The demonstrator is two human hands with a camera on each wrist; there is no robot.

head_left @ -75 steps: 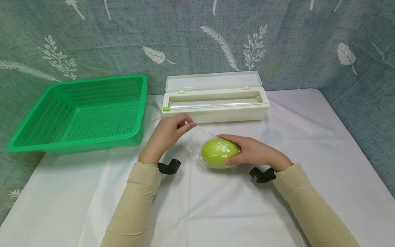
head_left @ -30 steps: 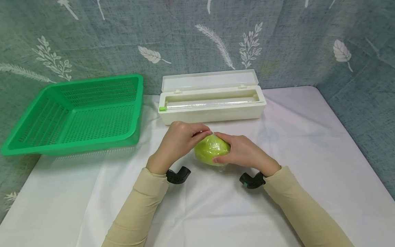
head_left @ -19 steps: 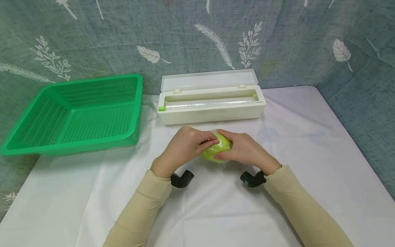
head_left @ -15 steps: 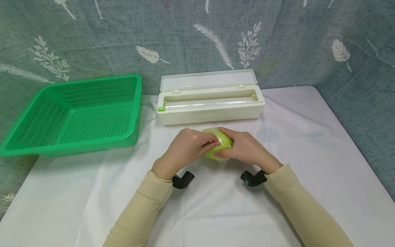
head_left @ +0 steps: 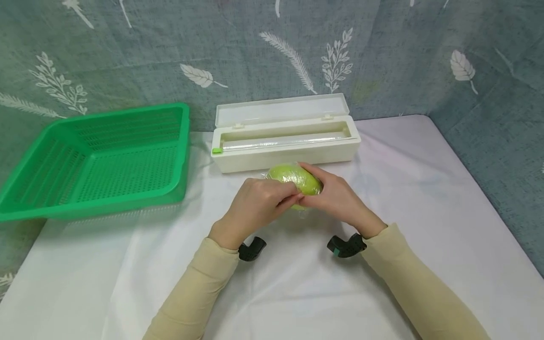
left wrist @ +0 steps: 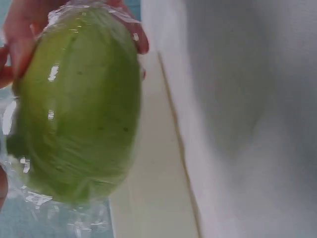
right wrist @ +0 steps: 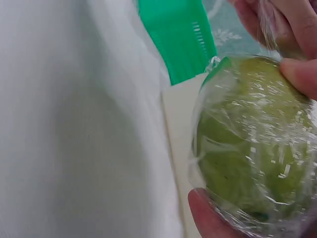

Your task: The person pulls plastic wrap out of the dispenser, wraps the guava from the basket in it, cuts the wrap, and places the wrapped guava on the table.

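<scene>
An oval green fruit (head_left: 293, 174) is wrapped in clear plastic wrap, held at an angle in front of the white box. My right hand (head_left: 340, 196) grips its right end, thumb on the near side and fingers on the far side. At the near side my left hand (head_left: 259, 200) pinches the wrap, close to the right thumb. The right wrist view shows a stretched strand of wrap (right wrist: 268, 25) between the left fingers. Glossy folds cover the fruit (right wrist: 252, 148) there. Loose film (left wrist: 74, 218) hangs off one end in the left wrist view.
A white plastic wrap dispenser box (head_left: 289, 158) stands behind the hands, its lid (head_left: 280, 111) raised and a roll (head_left: 282, 141) inside. To the left sits a green perforated basket (head_left: 180, 184). White cloth (head_left: 293, 283) covers the table; a patterned curtain (head_left: 238, 42) hangs behind.
My left hand, earlier drawing the wrap out leftward, has come across the fruit to its near side. The fruit has tilted and moved slightly away from me, with the right hand still gripping it.
</scene>
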